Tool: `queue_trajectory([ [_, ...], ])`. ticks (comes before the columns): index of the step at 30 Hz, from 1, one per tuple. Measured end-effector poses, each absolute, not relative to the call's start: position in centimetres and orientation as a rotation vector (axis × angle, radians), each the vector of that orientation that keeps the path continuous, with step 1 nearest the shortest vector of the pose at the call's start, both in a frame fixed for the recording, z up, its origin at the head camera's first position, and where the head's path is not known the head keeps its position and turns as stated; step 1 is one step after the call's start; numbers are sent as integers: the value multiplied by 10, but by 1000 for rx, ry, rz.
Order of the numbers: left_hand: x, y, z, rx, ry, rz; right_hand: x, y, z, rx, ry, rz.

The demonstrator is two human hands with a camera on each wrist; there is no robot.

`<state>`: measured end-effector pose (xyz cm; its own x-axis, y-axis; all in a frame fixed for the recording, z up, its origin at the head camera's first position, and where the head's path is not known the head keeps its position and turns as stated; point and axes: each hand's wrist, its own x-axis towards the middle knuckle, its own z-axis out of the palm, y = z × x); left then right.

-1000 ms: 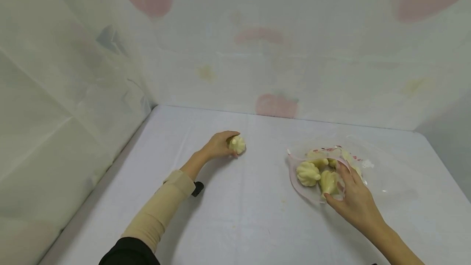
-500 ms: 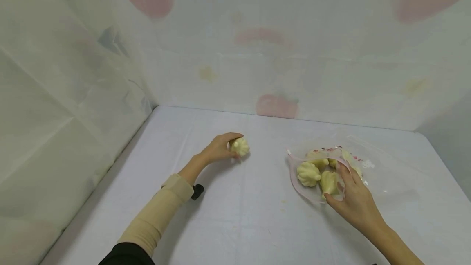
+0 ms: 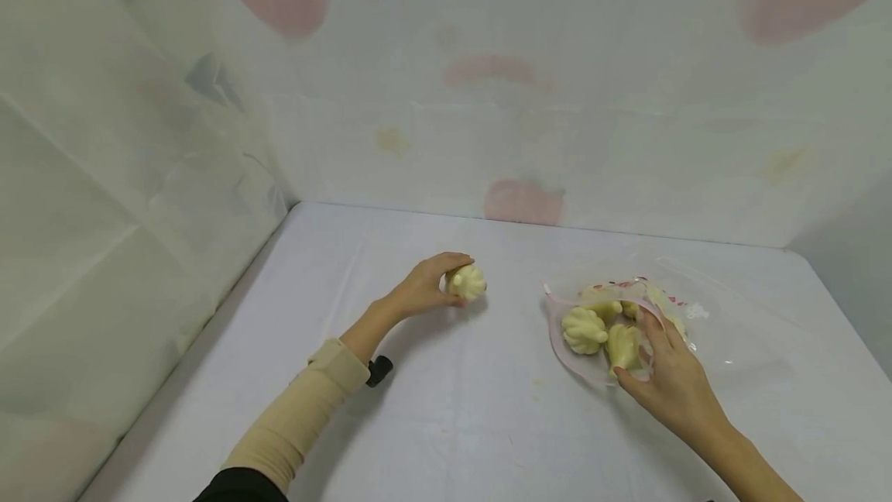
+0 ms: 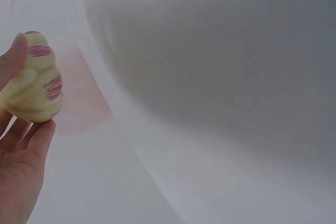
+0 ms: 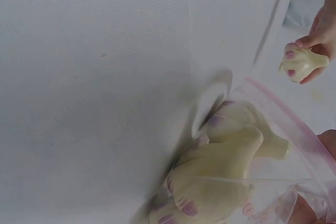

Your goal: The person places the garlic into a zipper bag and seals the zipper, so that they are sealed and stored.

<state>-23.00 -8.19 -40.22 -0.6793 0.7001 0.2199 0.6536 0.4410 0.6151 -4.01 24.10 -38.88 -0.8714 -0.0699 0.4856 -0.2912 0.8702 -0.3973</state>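
Note:
My left hand [image 3: 427,287] pinches a pale yellow garlic bulb [image 3: 469,283] between thumb and fingers, just above the table. Purple streaks mark this bulb in the left wrist view, where the thumb is above it and the fingers below. A clear zip bag [image 3: 560,353] with a pinkish rim lies at the right, its mouth facing left. Several garlic bulbs [image 5: 210,177] are inside it, partly hidden by plastic. My right hand [image 3: 665,382] holds the bag at its mouth, thumb and fingers spread along the rim; some fingertips are hidden.
A white cloth covers the table [image 3: 418,440]. Behind it rises a pale curtain [image 3: 390,60] with faded fruit prints, and another sheet [image 3: 104,254] hangs along the left edge. The bag's loose plastic trails toward the right.
My left hand has carried the garlic bulb a short way right, toward the bag. The right hand and the bag have stayed in place.

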Motion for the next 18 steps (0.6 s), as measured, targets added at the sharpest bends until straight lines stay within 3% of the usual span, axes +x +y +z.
queue_trajectory([
  [18, -191, -37, -401, 1422, 2426, 994, -40, 242, -390, 272, -2561, 639],
])
